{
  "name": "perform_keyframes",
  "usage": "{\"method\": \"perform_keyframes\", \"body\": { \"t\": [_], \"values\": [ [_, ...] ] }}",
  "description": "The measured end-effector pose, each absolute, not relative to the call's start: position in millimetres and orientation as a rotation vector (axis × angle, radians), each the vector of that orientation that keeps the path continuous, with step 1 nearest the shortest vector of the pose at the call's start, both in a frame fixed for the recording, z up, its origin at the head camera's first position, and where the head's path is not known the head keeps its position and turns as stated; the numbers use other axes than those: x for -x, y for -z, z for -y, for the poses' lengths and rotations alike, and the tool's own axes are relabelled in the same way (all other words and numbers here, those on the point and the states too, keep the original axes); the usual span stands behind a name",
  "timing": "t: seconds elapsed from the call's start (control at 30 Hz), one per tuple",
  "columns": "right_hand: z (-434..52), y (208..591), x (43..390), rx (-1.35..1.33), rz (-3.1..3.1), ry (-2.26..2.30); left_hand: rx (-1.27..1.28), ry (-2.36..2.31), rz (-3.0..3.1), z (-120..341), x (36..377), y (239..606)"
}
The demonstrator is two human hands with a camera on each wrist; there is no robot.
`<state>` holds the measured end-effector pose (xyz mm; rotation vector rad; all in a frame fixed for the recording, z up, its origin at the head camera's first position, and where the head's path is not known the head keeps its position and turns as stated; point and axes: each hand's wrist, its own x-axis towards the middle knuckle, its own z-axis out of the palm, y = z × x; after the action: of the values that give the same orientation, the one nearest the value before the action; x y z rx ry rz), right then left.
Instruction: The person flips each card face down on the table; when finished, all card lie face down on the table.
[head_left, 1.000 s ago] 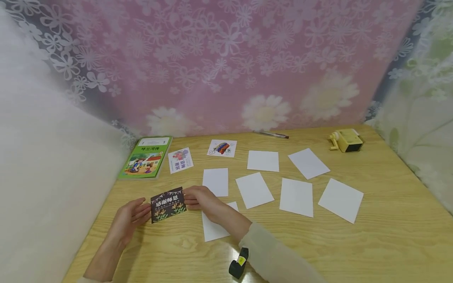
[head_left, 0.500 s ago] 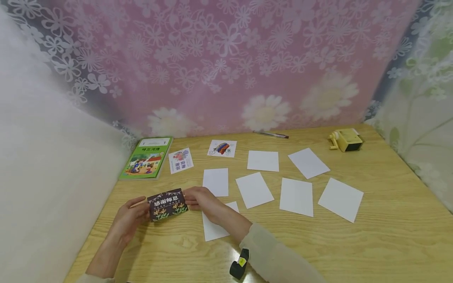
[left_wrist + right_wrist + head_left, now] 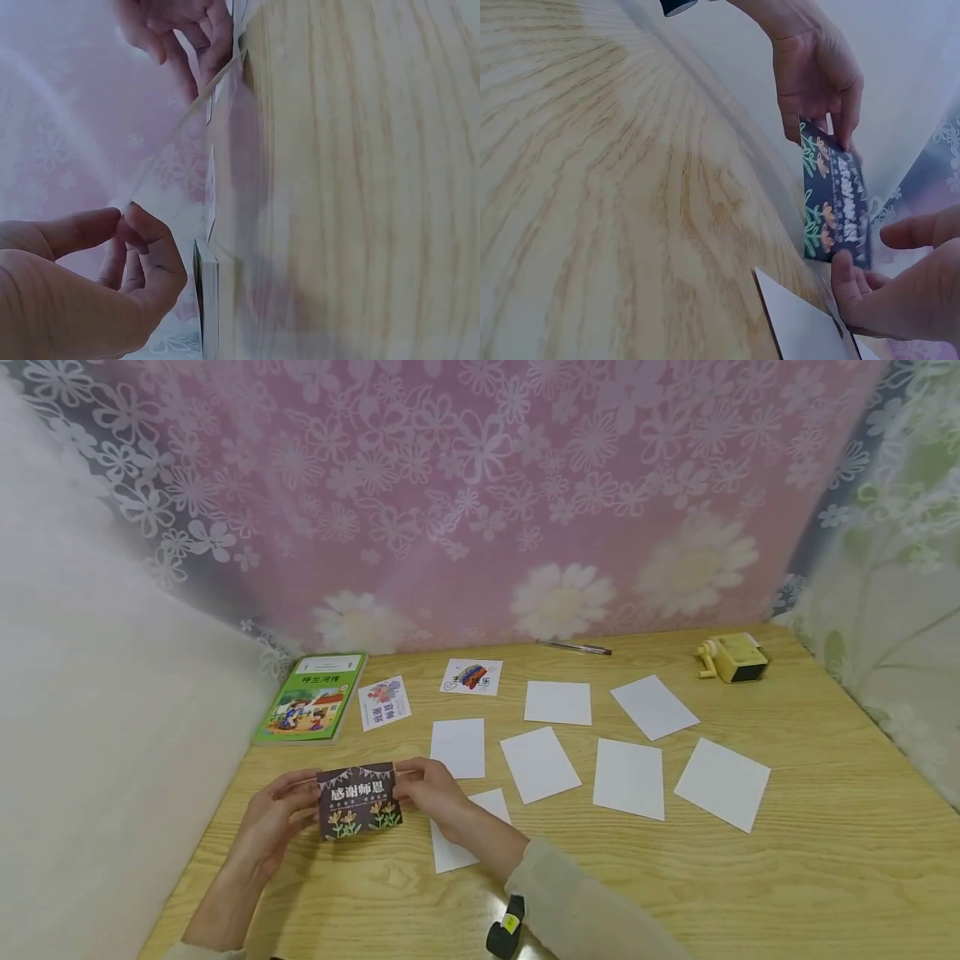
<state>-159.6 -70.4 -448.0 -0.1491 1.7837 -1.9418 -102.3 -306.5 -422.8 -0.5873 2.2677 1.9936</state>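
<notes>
A dark greeting card (image 3: 360, 802) with white Chinese characters, bunting and yellow flowers is held up, tilted, above the near left of the wooden table. My left hand (image 3: 273, 822) pinches its left edge between thumb and fingertip, as the left wrist view shows. At the card's right edge, my right hand (image 3: 435, 797) holds it with its fingertips. The card (image 3: 836, 195) stretches between both hands in the right wrist view. Under my right forearm lies a partly covered white card (image 3: 457, 852).
Several blank white cards (image 3: 628, 779) lie spread over the table's middle and right. Behind are two printed cards, one floral (image 3: 385, 702) and one with a drawing (image 3: 471, 677). A green book (image 3: 310, 700), a pen (image 3: 576, 647) and a yellow cranked sharpener (image 3: 733, 657) sit farther back.
The dark card has tipped up so its printed face turns more toward the head camera. My left hand's fingers have closed in on its left edge; the cards on the table have stayed put.
</notes>
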Motion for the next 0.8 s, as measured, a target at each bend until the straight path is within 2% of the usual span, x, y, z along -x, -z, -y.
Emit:
{"method": "perform_keyframes", "body": {
  "t": [0.4, 0.8],
  "values": [
    [71, 448, 158, 0.183, -1.827, 1.944, 0.439, -2.242, -2.210, 310, 100, 424],
    [74, 449, 158, 0.312, -1.886, 2.006, 0.508, -1.868, -2.322, 309, 100, 430]
  ]
}}
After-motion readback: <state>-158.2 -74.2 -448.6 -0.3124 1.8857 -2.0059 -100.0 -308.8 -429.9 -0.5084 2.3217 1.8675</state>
